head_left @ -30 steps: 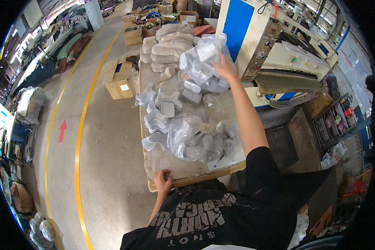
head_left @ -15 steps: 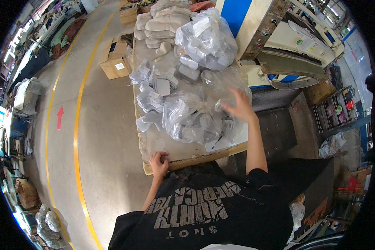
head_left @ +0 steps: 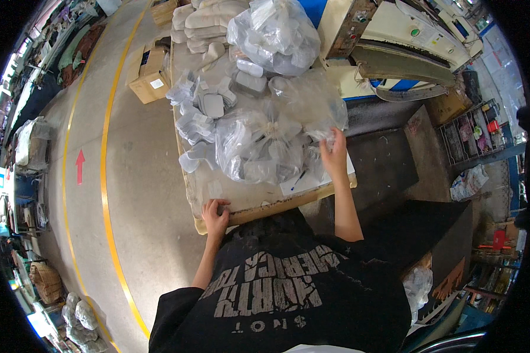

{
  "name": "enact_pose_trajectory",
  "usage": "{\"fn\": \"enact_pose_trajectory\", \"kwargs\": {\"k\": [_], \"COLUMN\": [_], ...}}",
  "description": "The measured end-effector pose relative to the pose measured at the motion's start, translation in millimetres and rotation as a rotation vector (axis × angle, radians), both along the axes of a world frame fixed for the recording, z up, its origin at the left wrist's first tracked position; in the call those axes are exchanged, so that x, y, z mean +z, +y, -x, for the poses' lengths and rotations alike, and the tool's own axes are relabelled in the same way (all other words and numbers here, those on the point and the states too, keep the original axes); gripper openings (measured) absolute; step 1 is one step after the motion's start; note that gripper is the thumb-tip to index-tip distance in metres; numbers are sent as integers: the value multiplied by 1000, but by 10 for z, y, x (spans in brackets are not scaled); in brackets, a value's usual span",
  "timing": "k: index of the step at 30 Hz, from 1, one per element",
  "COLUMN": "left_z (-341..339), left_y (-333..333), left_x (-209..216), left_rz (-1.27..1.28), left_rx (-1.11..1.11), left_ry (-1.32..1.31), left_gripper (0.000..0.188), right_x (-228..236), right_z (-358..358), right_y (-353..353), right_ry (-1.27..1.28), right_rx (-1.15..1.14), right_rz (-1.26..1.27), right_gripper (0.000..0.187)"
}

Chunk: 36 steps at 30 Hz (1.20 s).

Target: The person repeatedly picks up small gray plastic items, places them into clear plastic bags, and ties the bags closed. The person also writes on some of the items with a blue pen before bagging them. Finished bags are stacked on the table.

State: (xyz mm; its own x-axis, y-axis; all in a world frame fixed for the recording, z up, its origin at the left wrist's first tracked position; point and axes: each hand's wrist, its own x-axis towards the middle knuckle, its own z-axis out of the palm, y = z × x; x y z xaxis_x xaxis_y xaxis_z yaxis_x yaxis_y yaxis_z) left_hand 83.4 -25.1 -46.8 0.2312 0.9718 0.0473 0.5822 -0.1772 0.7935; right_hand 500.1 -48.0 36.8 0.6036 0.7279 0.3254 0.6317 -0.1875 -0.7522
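Note:
My right hand point(head_left: 335, 157) grips the crumpled edge of a clear plastic bag point(head_left: 325, 106) at the right side of the table point(head_left: 241, 206). To its left sits a tied clear plastic bag point(head_left: 271, 141) filled with grey padded pieces. My left hand point(head_left: 216, 216) rests at the table's near left corner, fingers curled in; whatever may lie under them is hidden. Stacks of grey shaped pieces point(head_left: 197, 126) line the table's left side. Near the front edge, partly under the bags, a pen point(head_left: 301, 176) lies on a white sheet of paper point(head_left: 290, 186).
A bulging clear bag point(head_left: 277, 38) and piled beige padded pieces point(head_left: 212, 20) occupy the table's far end. An open cardboard box point(head_left: 147, 73) stands on the floor to the left. A large cream machine point(head_left: 388, 59) rises at the back right, and a wire rack point(head_left: 471, 132) stands beyond it.
My right hand has come down from a spread, blurred reach above the bags and closed on the clear bag's edge. My left hand stays at the corner. The view has shifted slightly.

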Motion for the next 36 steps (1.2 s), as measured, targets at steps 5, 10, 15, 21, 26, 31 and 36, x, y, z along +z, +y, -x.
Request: {"fn": "enact_pose_trajectory", "kwargs": {"k": [5, 10, 15, 21, 26, 31, 36], "left_z": [66, 137, 147, 127, 115, 115, 126], "left_y": [50, 83, 82, 85, 77, 77, 62], "left_x": [-91, -129, -111, -93, -85, -75, -90], "left_rz": [76, 116, 114, 152, 118, 77, 88], "left_rx": [-22, -50, -62, -50, -57, -66, -51], "left_ry": [-23, -102, -92, -128, -64, -64, -79], "left_gripper": [22, 21, 21, 21, 23, 23, 24], "right_x": [124, -74, -126, 151, 431, 562, 285], "right_z": [266, 132, 123, 334, 371, 197, -40], "right_y": [-98, -46, -25, 66, 249, 484, 688], "right_ry": [-317, -223, -86, 156, 142, -19, 1], "right_rx": [209, 223, 232, 133, 127, 238, 223], "right_rz": [309, 409, 130, 68, 201, 389, 564], "right_gripper": [35, 18, 14, 36, 61, 61, 49]}}
